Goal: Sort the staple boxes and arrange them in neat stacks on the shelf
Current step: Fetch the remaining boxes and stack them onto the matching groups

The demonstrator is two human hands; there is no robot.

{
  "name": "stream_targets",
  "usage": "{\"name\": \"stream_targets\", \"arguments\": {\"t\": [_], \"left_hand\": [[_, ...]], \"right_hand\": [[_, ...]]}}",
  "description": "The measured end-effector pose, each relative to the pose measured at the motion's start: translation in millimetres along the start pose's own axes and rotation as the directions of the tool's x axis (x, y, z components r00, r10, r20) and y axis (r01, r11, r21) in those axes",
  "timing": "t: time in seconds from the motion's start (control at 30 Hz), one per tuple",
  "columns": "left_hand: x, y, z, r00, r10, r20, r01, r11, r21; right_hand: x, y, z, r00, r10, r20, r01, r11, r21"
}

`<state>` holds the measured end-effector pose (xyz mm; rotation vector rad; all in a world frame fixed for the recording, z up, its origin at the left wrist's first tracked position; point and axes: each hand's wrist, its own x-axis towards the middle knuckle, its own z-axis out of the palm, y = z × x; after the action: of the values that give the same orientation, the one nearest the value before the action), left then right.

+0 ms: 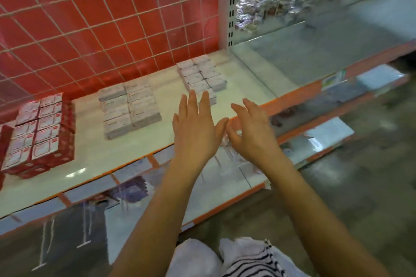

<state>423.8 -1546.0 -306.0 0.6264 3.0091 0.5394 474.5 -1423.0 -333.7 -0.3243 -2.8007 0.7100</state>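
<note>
Head view: the left hand hovers over the shelf with straight fingers and holds nothing. The right hand, just beside it, is relaxed and also holds nothing. On the shelf stand the red stack at left, the grey stack in the middle, and the white stack beyond the left fingertips.

You can read nothing here. The red boxes at the left of the frame carry white labels with a small red mark. The grey boxes at centre show what may be red lettering, and the white boxes further right show faint print, all blurred past reading. The shelf-edge tag at right is smeared too.
</note>
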Motion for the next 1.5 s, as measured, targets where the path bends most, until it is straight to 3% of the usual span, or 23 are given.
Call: {"name": "stream_targets", "arguments": {"t": [0.3,0.83,0.97,1.23,1.5], "left_hand": [[39.1,102.0,34.4,0.98,0.171,0.105,-0.173,0.985,0.005],[207.3,243.6,109.7,0.946,0.236,0.223,-0.24,0.971,-0.008],[247.0,265.9,121.2,0.949,0.219,0.226,-0.222,0.975,-0.01],[298.4,294.2,143.6,0.96,0.179,0.216,-0.199,0.977,0.075],[345.0,319.5,171.0,0.979,0.042,0.199,-0.063,0.993,0.102]], "right_hand": [[7.9,95.8,-53.8,0.981,0.183,-0.06,-0.185,0.982,-0.024],[119.5,256.9,-124.5,0.931,0.366,-0.006,-0.366,0.931,-0.008],[152.2,288.6,-134.6,0.938,0.341,-0.06,-0.343,0.939,-0.023],[210.4,330.3,-127.1,0.968,0.249,0.014,-0.246,0.964,-0.099],[273.3,366.0,-140.9,0.989,0.116,0.091,-0.101,0.982,-0.16]]}}
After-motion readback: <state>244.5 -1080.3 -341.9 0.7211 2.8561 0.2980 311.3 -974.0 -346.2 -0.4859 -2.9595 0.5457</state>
